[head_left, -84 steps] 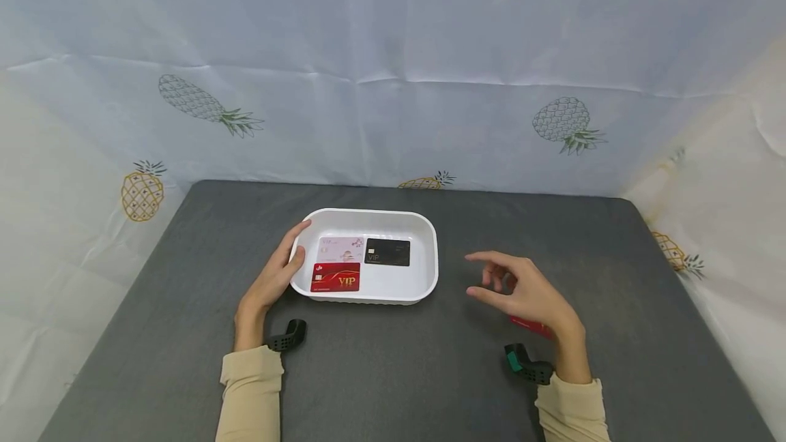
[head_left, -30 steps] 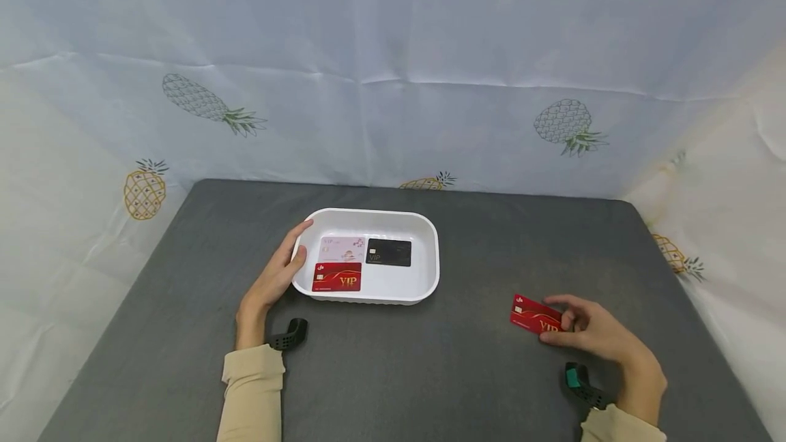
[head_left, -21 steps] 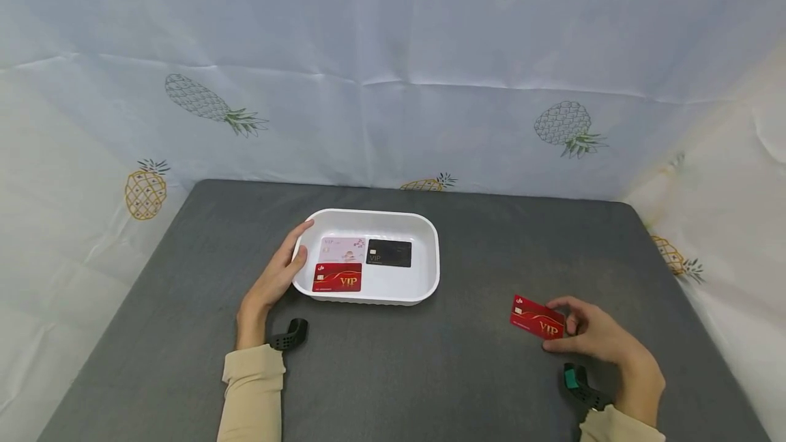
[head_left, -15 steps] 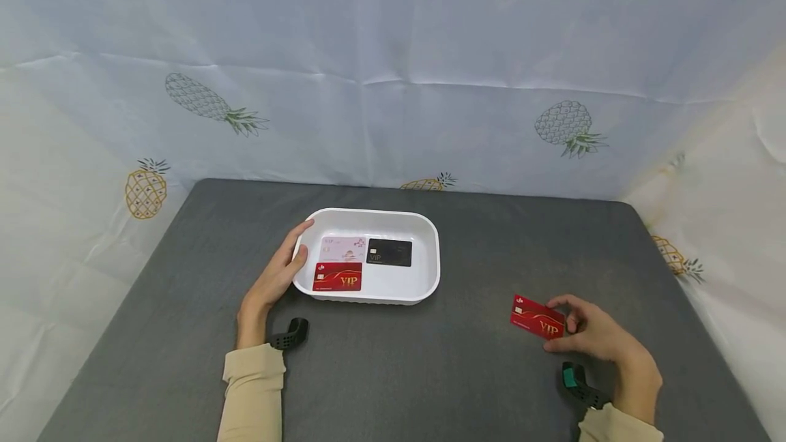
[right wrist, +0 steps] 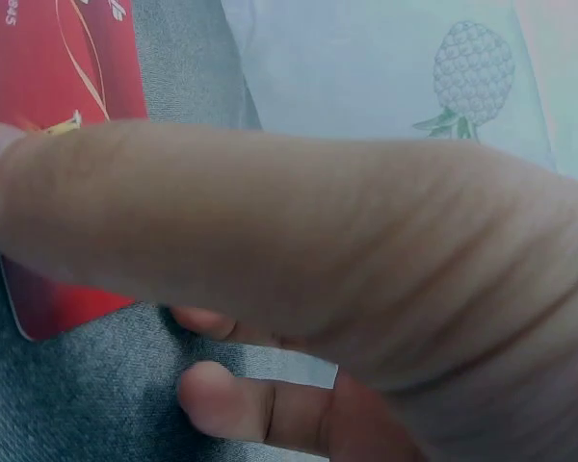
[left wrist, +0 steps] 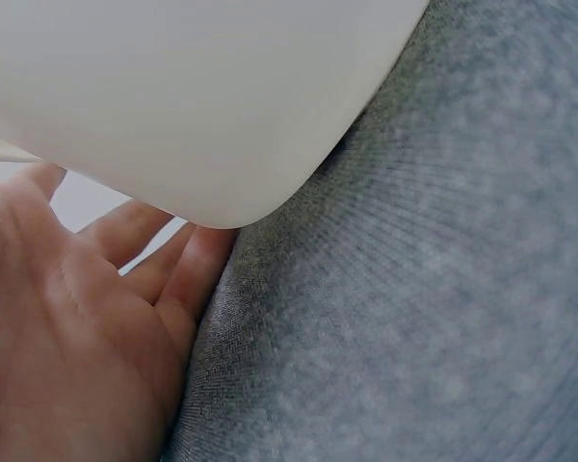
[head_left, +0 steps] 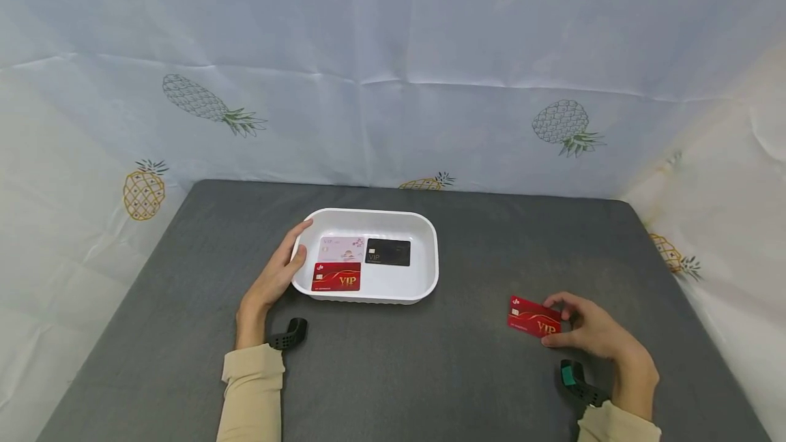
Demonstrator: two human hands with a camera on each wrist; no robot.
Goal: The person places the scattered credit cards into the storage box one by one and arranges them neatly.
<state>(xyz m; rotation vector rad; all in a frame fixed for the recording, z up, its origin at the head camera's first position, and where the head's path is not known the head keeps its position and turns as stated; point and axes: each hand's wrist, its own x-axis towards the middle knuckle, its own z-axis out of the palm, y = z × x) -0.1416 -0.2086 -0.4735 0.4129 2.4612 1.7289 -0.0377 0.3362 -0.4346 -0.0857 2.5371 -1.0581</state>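
On the left of the white plastic tray (head_left: pixel 393 294), my left hand (head_left: pixel 270 285) grips the end, thumb over the rim and fingers along the wall; in the left wrist view the fingers (left wrist: pixel 197 265) run up against the tray's outer side. Inside lie a pink VIP card (head_left: pixel 340 249), a black VIP card (head_left: pixel 388 252) and a red VIP card (head_left: pixel 336 277). To the right, my right hand (head_left: pixel 598 329) pinches a second red VIP card (head_left: pixel 529 316) between thumb and index finger at its right end. The thumb covers part of that card in the right wrist view.
A dark grey cloth covers the table (head_left: pixel 399 374). Behind it and at both sides hangs a pale curtain (head_left: pixel 381 128) printed with pineapples. A dark camera mount sits at each wrist.
My right hand has moved back and right from beside the tray, and its thumb and index finger have closed on the red card's right end. The left hand and tray stay put.
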